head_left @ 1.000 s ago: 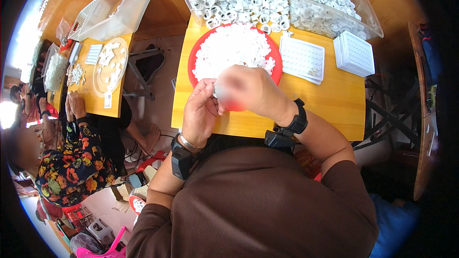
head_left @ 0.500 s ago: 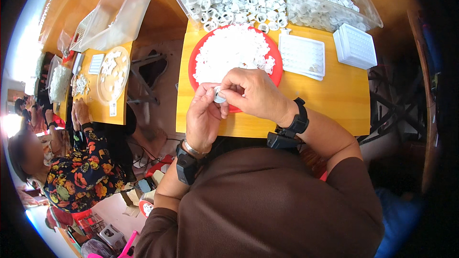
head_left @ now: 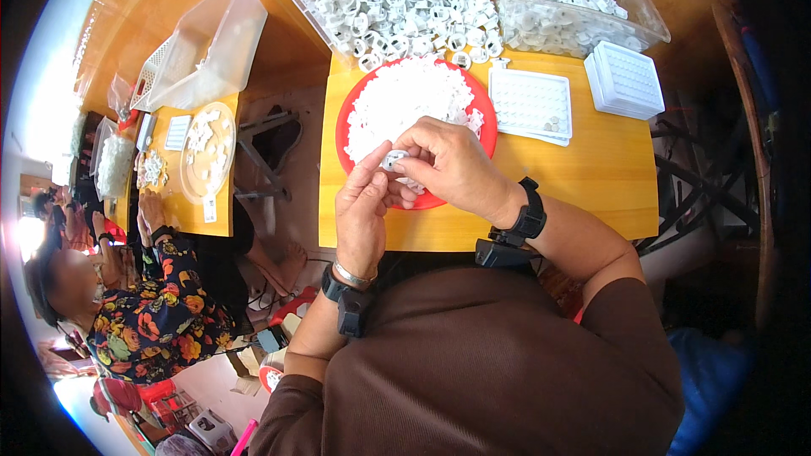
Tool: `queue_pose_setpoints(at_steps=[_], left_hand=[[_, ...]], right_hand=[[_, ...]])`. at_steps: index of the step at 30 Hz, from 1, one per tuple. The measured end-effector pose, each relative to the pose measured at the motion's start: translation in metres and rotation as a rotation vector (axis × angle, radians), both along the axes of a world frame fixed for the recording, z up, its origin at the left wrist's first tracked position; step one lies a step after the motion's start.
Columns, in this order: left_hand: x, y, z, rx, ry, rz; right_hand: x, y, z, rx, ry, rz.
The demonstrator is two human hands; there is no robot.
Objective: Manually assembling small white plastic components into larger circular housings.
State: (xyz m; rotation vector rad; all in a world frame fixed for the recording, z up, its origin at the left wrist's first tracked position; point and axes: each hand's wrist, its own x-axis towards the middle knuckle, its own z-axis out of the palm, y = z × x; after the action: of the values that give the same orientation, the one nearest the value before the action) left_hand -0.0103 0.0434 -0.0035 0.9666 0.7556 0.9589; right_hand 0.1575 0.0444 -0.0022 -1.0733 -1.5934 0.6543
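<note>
A small round white plastic part (head_left: 394,160) with a dark opening is between my two hands, above the near side of a red round tray (head_left: 342,122). My right hand (head_left: 460,165) pinches its right side between thumb and forefinger. At its left edge are the thumb and forefinger of my left hand (head_left: 361,211), closed on it, with the other fingers curled below. Heaped in the tray is a pile of small white plastic pieces (head_left: 414,101), too bright to make out singly.
Round white parts (head_left: 405,4) spill from a clear bin at the back; a second clear bin (head_left: 583,29) holds more. White gridded trays (head_left: 530,105) and a tray stack (head_left: 629,80) lie on the right of the wooden table (head_left: 591,177). A co-worker (head_left: 152,304) sits at another table, left.
The part between my fingers has turned to show more of its face. My left fingers have straightened somewhat along it. The whole view has shifted slightly.
</note>
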Motion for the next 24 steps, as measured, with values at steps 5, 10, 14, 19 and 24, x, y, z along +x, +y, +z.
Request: queue_pose_setpoints(at_steps=[5,10,14,19,24], left_hand=[[-0.0001,-0.0015,-0.0029,0.018,0.029,0.011],[0.0014,-0.0048,-0.003,0.065,0.061,0.031],[0.0047,-0.005,-0.0014,0.029,-0.012,0.048],[0.0051,-0.003,-0.0067,0.02,-0.068,0.1],[0.0059,-0.004,-0.0075,0.096,-0.004,0.133]], right_hand=[[0.0002,-0.001,-0.0005,-0.006,-0.026,-0.002],[0.0023,-0.0019,0.0024,0.03,-0.048,0.004],[0.0034,-0.0011,0.0033,0.025,-0.035,0.033],[-0.0008,-0.0028,0.0027,-0.002,0.037,0.064],[-0.0016,-0.004,0.0023,0.003,0.021,0.061]])
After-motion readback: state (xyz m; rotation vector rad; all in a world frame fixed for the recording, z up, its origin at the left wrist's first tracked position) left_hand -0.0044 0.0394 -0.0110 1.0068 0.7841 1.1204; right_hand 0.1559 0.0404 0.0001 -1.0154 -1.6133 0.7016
